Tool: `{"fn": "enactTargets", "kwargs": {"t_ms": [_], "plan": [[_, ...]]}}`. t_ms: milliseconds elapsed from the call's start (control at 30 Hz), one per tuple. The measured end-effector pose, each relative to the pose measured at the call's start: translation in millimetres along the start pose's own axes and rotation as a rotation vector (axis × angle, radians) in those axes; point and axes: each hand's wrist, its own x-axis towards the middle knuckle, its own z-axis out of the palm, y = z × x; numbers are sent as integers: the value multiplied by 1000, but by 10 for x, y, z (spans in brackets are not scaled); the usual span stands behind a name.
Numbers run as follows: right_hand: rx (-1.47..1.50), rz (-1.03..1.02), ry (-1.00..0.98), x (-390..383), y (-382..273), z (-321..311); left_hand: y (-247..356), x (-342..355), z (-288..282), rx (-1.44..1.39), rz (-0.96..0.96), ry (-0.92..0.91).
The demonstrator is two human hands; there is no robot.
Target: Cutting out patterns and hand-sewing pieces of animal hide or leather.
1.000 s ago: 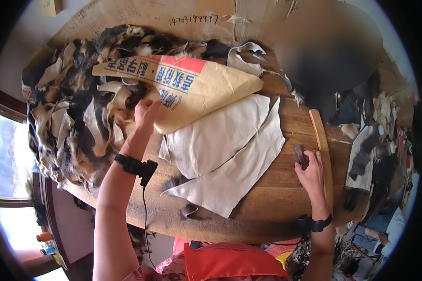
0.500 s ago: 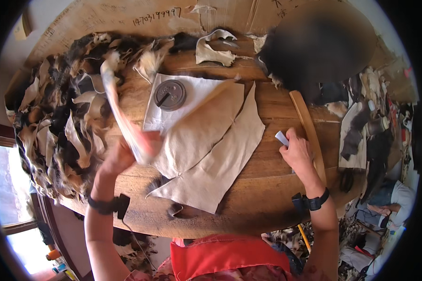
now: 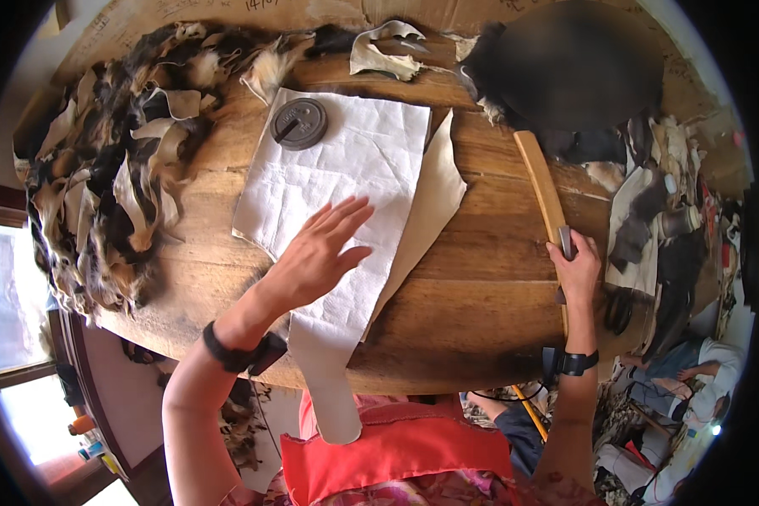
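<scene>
My left hand [image 3: 320, 253] rests with spread fingers on a creased white sheet [image 3: 346, 152]. The sheet lies over a cream piece of hide [image 3: 434, 190], whose edge shows to its right. A pale, rounded strip [image 3: 333, 396] extends from the sheet's lower end over the table edge to my red apron. On the sheet's upper left corner sits a round dark slotted weight [image 3: 298, 124]. My right hand [image 3: 578, 268] is closed round a small metal tool [image 3: 567, 243], its kind partly hidden by the fingers, beside a long wooden stick [image 3: 538, 177].
Fur and hide scraps [image 3: 101, 194] are heaped along the table's left. A dark, blurred round shape [image 3: 573, 67] takes up the far right. More pelts and a thread spool [image 3: 680, 222] lie at the right. Another person [image 3: 704, 379] sits at the lower right.
The fur strip has left my left hand, which now lies on the sheet. The white sheet, before largely covered by hide, now lies uppermost. My right hand has moved right to the stick.
</scene>
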Motion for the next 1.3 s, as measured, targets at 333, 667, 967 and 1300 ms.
{"fn": "enactTargets", "kwargs": {"t_ms": [333,667,967,1300], "plan": [[254,-255,-26,-46,-965,-19,-218,-394,549,392,115,-48],[336,-320,-281,-25,-1780,784,77,-1301,479,105,164,-181],[2043,433,-739,-478,-2474,969,-460,-1357,153,-73,-259,464],[974,-251,-335,-1454,-3303,1386,-779,-1239,184,16,-315,360]]}}
